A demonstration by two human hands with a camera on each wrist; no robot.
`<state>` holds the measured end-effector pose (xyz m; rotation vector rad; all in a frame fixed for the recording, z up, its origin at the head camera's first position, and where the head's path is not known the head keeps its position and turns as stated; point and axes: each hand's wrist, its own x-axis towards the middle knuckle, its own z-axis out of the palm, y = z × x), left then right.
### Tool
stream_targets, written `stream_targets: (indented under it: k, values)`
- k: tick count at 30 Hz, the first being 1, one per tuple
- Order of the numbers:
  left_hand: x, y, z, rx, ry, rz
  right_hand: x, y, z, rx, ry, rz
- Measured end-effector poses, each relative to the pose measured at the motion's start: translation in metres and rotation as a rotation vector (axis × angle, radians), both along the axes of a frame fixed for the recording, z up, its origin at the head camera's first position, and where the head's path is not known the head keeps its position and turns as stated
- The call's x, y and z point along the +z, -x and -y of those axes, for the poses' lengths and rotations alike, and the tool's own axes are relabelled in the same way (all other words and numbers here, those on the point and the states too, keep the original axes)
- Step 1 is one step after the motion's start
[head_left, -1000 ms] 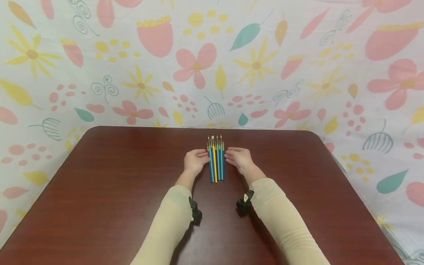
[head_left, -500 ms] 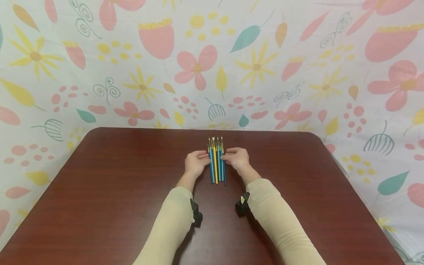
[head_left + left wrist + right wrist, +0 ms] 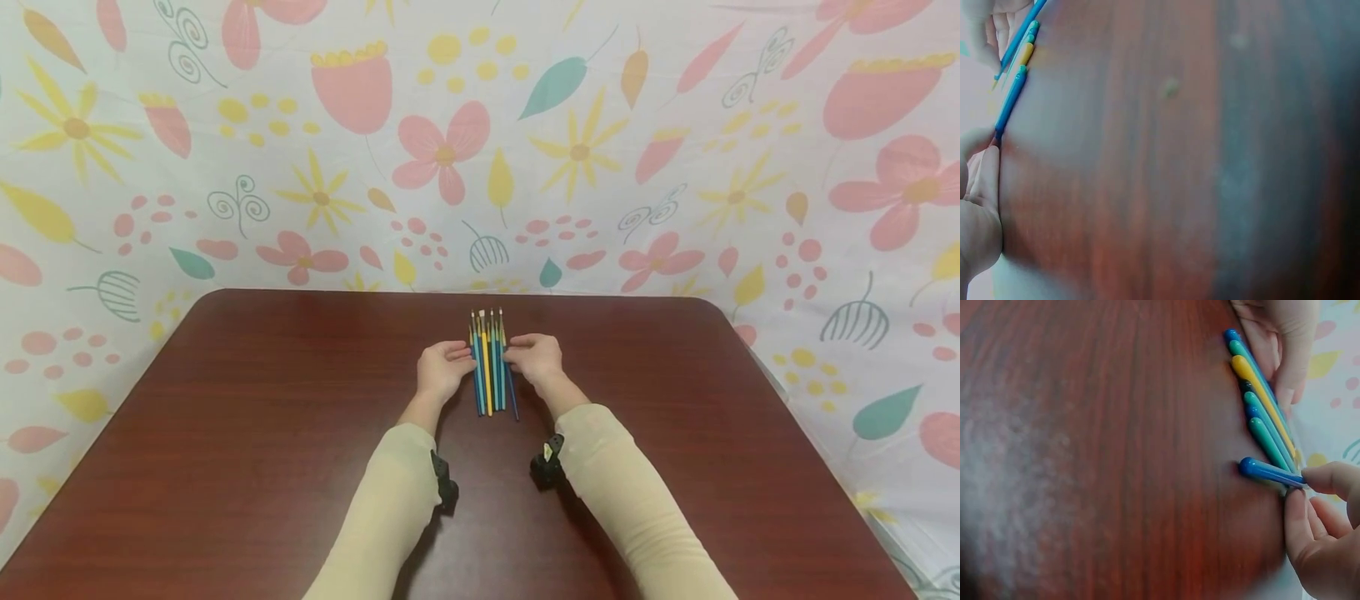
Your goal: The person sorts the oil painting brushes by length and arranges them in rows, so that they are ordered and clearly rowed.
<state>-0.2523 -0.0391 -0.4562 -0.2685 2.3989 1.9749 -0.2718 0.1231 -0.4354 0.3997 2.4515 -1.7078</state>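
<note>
Several paintbrushes (image 3: 489, 375), mostly blue and teal with one yellow handle, lie side by side on the table, bristles pointing away. At the right edge of this row, my right hand (image 3: 536, 358) pinches a dark blue paintbrush (image 3: 1272, 473) between thumb and fingers. Its handle end slants out from the others. On the other side, my left hand (image 3: 444, 369) rests with extended fingers against the row's left edge, by a blue paintbrush (image 3: 1011, 103). The bristles are out of sight in the right wrist view.
The brown wooden table (image 3: 262, 433) has rounded far corners. Behind it hangs a white cloth (image 3: 480, 75) printed with flowers and leaves. A small black camera (image 3: 546, 467) sits on the right wrist and another camera (image 3: 446, 485) on the left.
My right hand has moved in from beside the row and taken hold of the dark blue paintbrush, whose handle end has swung out to the right. The left hand has stayed nearly still.
</note>
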Motion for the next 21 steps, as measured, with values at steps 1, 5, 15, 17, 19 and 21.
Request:
stream_targets:
  k: [1, 5, 15, 17, 19, 21]
  values:
    - [0.000, 0.000, 0.000, -0.001, 0.005, -0.003, 0.000, 0.000, -0.001, -0.001, 0.016, 0.001]
    - [-0.001, 0.000, 0.000, -0.002, 0.015, -0.007, 0.000, -0.001, -0.004, -0.003, 0.101, 0.004]
    - [-0.001, -0.001, 0.001, -0.007, 0.024, -0.017, 0.001, 0.001, -0.017, -0.019, 0.199, 0.024]
    - [-0.001, -0.001, 0.001, -0.007, 0.025, -0.017, 0.003, 0.001, -0.019, -0.012, 0.205, 0.027]
    - [-0.001, -0.001, 0.000, -0.008, 0.026, -0.018, 0.004, 0.001, -0.022, -0.004, 0.207, 0.025]
    - [-0.001, -0.001, 0.000, -0.009, 0.027, -0.018, 0.005, 0.002, -0.025, 0.002, 0.209, 0.018]
